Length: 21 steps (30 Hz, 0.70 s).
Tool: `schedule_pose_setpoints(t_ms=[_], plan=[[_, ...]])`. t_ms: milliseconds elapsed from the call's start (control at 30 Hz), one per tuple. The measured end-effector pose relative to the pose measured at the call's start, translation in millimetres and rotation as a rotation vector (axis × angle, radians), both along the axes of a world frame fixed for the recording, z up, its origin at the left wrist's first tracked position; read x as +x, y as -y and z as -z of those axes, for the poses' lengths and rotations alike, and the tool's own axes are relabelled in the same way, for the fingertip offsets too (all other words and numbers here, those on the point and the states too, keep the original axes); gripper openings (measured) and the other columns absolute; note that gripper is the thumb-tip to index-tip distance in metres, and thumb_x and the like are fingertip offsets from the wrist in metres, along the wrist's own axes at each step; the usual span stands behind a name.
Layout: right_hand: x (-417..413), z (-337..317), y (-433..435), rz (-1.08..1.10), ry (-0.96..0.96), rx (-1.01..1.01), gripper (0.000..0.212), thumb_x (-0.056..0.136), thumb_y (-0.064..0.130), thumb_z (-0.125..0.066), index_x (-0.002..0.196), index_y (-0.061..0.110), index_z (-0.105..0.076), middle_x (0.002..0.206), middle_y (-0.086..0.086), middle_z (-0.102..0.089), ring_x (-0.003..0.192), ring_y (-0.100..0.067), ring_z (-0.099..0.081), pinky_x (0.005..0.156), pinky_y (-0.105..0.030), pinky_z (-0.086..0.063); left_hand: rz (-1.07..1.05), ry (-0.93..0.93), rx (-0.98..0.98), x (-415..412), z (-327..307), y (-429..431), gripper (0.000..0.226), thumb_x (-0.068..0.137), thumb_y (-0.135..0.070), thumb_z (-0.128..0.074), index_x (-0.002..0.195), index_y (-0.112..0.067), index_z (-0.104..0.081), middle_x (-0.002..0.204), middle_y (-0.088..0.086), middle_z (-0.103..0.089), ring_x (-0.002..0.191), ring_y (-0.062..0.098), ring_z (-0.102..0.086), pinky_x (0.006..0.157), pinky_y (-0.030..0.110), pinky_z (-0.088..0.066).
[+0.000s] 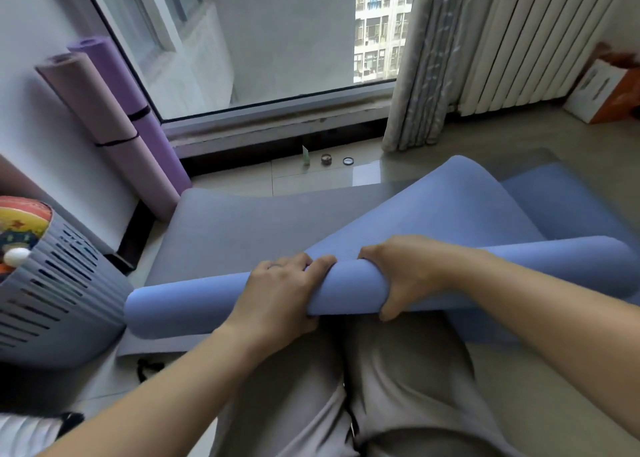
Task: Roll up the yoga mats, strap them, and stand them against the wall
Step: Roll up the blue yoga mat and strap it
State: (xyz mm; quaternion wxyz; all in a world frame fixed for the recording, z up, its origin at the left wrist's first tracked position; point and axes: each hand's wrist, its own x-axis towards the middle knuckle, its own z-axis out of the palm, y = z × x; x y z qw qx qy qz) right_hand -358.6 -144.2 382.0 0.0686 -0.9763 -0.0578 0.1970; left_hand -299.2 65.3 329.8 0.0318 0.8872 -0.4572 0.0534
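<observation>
Hands L [277,294], R [405,276] grip blue mat roll [180,307], L end beside basket [52,300]

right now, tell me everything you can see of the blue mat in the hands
The blue mat looks like matte, finely textured foam. Its near part is rolled into a tube lying crosswise before the person; the loose rest arches away to the right over a grey mat. No strap shows on it. The left hand and right hand both grip the roll near its middle.
</observation>
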Motion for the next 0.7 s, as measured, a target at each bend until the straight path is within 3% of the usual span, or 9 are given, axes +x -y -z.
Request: schedule_pose_setpoints(t_ms=[133, 333, 433, 533, 600, 700], plan=[[25, -29, 1, 0.038, 0.213, -0.053, 0.057, 0.062, 0.047, -0.075, 0.109, 0.028, -0.050, 0.083, 0.007, -0.056, 0.073, -0.018, -0.051, 0.052, -0.027, -0.035, -0.067, 0.121, -0.058, 35, -30, 8, 0.076, 0.051, -0.027, -0.077, 0.120, -0.031, -0.044, 0.098, 0.002, -0.066, 0.076, 0.030, -0.065, 0.065, 0.037, -0.048], [49, -83, -7, 0.105, 0.439, -0.013, 0.057, 0.059, 0.047, -0.074, 0.107, 0.028, -0.052, 0.087, 0.008, -0.061, 0.075, -0.019, -0.054, 0.065, -0.034, -0.049, -0.039, 0.372, -0.227, 71, -98, 5, 0.051, 0.067, -0.018, -0.059, 0.117, -0.025, -0.054, 0.099, 0.004, -0.065, 0.078, 0.032, -0.064, 0.067, 0.039, -0.046], [49, -101, -22, 0.124, 0.640, -0.002, 0.055, 0.062, 0.045, -0.071, 0.110, 0.028, -0.050, 0.090, 0.008, -0.062, 0.078, -0.020, -0.056, 0.063, -0.032, -0.043, -0.019, 0.572, -0.308, 78, -134, -9, 0.040, 0.079, -0.014, -0.047, 0.117, -0.024, -0.055, 0.102, 0.005, -0.066, 0.082, 0.033, -0.064, 0.071, 0.040, -0.047], [50, -108, -37, 0.128, 0.805, -0.012, 0.056, 0.065, 0.045, -0.068, 0.114, 0.027, -0.048, 0.101, 0.008, -0.061, 0.086, -0.023, -0.057, 0.064, -0.031, -0.034, -0.034, 0.733, -0.323, 79, -154, -21, 0.035, 0.084, -0.012, -0.051, 0.115, -0.022, -0.062, 0.104, 0.004, -0.066, 0.086, 0.033, -0.063, 0.078, 0.043, -0.046], [48, -104, -42, 0.115, 0.814, -0.034, 0.060, 0.067, 0.045, -0.067, 0.120, 0.028, -0.045, 0.109, 0.008, -0.061, 0.094, -0.023, -0.058, 0.066, -0.031, -0.032, -0.050, 0.771, -0.309, 72, -152, -27, 0.034, 0.083, -0.012, -0.053, 0.114, -0.021, -0.064, 0.105, 0.005, -0.066, 0.085, 0.033, -0.062, 0.079, 0.042, -0.045], [33, -85, -45, 0.048, 0.662, -0.075, 0.059, 0.067, 0.048, -0.066, 0.119, 0.030, -0.042, 0.107, 0.009, -0.061, 0.094, -0.020, -0.058, 0.064, -0.031, -0.034, -0.049, 0.607, -0.254, 49, -120, -37, 0.042, 0.076, -0.019, -0.051, 0.117, -0.021, -0.059, 0.105, 0.006, -0.065, 0.085, 0.032, -0.061, 0.077, 0.041, -0.044]])
